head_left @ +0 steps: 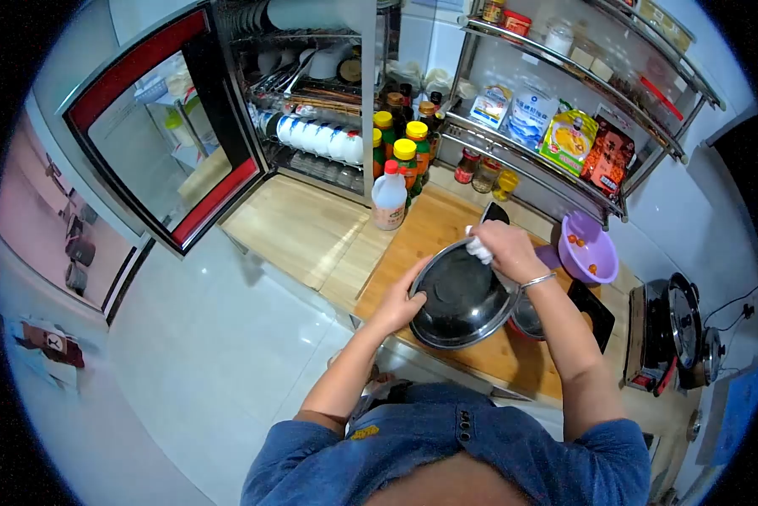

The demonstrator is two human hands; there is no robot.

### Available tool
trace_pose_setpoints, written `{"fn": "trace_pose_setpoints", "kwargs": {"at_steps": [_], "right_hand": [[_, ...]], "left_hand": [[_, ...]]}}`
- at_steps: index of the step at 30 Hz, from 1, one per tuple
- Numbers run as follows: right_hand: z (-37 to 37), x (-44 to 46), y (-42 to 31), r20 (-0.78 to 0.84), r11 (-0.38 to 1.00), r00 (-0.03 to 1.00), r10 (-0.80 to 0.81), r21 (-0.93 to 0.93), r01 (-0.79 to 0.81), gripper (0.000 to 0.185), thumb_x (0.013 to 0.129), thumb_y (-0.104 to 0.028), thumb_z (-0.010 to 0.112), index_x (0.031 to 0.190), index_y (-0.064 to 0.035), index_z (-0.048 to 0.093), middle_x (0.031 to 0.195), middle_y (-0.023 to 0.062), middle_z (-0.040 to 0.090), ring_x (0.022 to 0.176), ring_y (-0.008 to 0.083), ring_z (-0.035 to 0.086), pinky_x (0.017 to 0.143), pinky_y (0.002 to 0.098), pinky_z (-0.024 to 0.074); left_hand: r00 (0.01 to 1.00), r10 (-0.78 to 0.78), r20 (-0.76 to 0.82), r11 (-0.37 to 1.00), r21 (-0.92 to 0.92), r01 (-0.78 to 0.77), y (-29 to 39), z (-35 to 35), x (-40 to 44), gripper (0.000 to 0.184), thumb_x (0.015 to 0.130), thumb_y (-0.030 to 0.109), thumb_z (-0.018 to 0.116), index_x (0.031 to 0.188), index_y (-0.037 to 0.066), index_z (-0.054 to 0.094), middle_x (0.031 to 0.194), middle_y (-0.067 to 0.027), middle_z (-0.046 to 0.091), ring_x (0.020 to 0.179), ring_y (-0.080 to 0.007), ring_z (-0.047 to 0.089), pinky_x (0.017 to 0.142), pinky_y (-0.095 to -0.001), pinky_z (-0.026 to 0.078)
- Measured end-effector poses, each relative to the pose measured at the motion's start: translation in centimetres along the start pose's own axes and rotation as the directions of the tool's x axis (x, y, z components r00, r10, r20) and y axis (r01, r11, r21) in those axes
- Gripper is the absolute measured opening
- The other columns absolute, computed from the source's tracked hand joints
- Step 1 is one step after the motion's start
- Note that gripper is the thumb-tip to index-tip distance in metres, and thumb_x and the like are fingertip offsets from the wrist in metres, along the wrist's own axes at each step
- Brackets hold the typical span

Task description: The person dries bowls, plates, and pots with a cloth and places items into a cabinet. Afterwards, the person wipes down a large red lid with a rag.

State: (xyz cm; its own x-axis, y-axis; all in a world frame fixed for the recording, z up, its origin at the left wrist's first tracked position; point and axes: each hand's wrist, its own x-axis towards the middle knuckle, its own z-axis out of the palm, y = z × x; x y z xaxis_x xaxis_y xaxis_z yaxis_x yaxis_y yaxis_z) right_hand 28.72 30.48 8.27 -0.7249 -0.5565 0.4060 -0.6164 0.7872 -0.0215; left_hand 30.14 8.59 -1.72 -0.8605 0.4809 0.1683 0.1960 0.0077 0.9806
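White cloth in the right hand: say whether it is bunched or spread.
Bunched: the white cloth is a crumpled lump poking from the right hand over the metal bowl.

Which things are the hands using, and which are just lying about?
In use:
metal bowl, gripped by the left hand
white wad, perhaps a cloth, held in the right hand by the bowl's rim

Seemingly just lying about:
purple bowl
red-capped bottle
yellow-capped bottles
three small jars

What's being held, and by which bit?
Left hand: the metal bowl, by its left edge. Right hand: a bunched white cloth or tissue; which part is unclear.
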Motion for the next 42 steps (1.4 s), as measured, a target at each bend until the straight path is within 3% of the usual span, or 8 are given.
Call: {"fn": "trace_pose_setpoints", "kwargs": {"at_steps": [7,15,19,24,29,36,39,42], "right_hand": [[1.2,-0.8,-1.5,-0.358,0.951,0.906,0.225,-0.121,-0.284,0.049,0.058,0.001,0.059,0.105,-0.0077,0.044,0.096,0.0134,0.051,0.089,0.031,0.049,0.074,0.0373,0.0404],[4.5,-4.1,-5.4,-0.301,0.839,0.831,0.468,-0.145,-0.525,0.051,0.056,-0.004,0.066,0.104,-0.0101,0.051,0.086,0.0123,0.049,0.082,0.0308,0.047,0.071,0.0361,0.0382],[8.0,-3.0,-6.3,-0.271,0.665,0.625,0.732,0.481,-0.571,0.051,0.066,-0.019,0.068,0.105,-0.0012,0.04,0.091,0.0179,0.05,0.084,0.0353,0.049,0.074,0.0385,0.0401],[9.4,-3.9,-9.6,0.037,0.803,0.984,0.174,0.573,-0.164,0.029,0.073,-0.015,0.058,0.097,-0.0029,0.046,0.093,0.0176,0.05,0.085,0.0343,0.05,0.075,0.0366,0.0408],[6.1,-7.8,-6.2,0.596,0.981,0.803,0.029,0.135,-0.136,0.028,0.071,-0.01,0.052,0.099,-0.0128,0.053,0.094,0.0141,0.053,0.086,0.0281,0.051,0.071,0.0369,0.04],[2.5,-6.2,-4.7,-0.004,0.796,0.796,0.605,0.03,-0.605,0.041,0.069,-0.002,0.051,0.108,-0.0102,0.048,0.1,0.0189,0.051,0.091,0.0351,0.05,0.073,0.0399,0.0419],[4.5,-7.5,-3.4,0.084,0.691,0.719,0.69,0.22,-0.689,0.036,0.068,0.0,0.051,0.103,-0.0068,0.049,0.094,0.022,0.054,0.088,0.0362,0.052,0.073,0.0403,0.0425],[3.7,-7.1,-2.5,0.077,0.672,0.715,0.695,0.283,-0.684,0.031,0.067,0.002,0.051,0.098,-0.0048,0.051,0.087,0.0228,0.056,0.085,0.0368,0.053,0.071,0.0412,0.0425]], "left_hand": [[0.899,-0.437,-0.039,0.597,-0.76,0.257,1.2,1.9,-1.9,0.046,0.084,0.012,0.047,0.127,0.009,0.032,0.119,-0.0071,0.043,0.108,-0.018,0.041,0.092,-0.03,0.031],[0.943,-0.318,-0.099,0.75,-0.634,0.187,1.6,3.3,-3.4,0.044,0.089,0.024,0.038,0.128,0.006,0.028,0.118,-0.0084,0.042,0.107,-0.0155,0.039,0.091,-0.0263,0.03],[0.989,-0.089,-0.119,0.907,-0.42,0.031,1.4,4.6,-3.2,0.046,0.09,0.024,0.037,0.129,0.003,0.025,0.119,-0.0083,0.04,0.107,-0.0149,0.039,0.091,-0.0257,0.029],[0.867,-0.453,-0.209,0.765,-0.59,0.257,1.6,2.7,-2.5,0.047,0.089,0.032,0.039,0.126,0.004,0.029,0.11,-0.0092,0.047,0.099,-0.0169,0.045,0.084,-0.0278,0.038],[0.884,-0.394,-0.25,0.76,-0.63,0.161,1.1,-0.3,-4.4,0.046,0.089,0.033,0.039,0.122,0.002,0.035,0.115,-0.01,0.046,0.102,-0.0159,0.044,0.087,-0.0271,0.035],[0.879,-0.471,-0.082,0.664,-0.688,0.291,0.1,-0.6,-4.9,0.045,0.089,0.032,0.04,0.123,0.002,0.036,0.117,-0.0077,0.045,0.105,-0.0154,0.042,0.091,-0.0278,0.031],[0.863,-0.503,-0.042,0.667,-0.654,0.357,-0.6,-0.6,-4.5,0.051,0.087,0.035,0.043,0.123,0.001,0.035,0.118,-0.0104,0.045,0.107,-0.018,0.042,0.089,-0.0281,0.033],[0.875,-0.055,-0.482,0.915,0.327,0.237,-2.8,0.1,-4.7,0.054,0.079,0.03,0.053,0.123,0.004,0.036,0.118,-0.0183,0.044,0.111,-0.029,0.041,0.091,-0.0319,0.033]]}}
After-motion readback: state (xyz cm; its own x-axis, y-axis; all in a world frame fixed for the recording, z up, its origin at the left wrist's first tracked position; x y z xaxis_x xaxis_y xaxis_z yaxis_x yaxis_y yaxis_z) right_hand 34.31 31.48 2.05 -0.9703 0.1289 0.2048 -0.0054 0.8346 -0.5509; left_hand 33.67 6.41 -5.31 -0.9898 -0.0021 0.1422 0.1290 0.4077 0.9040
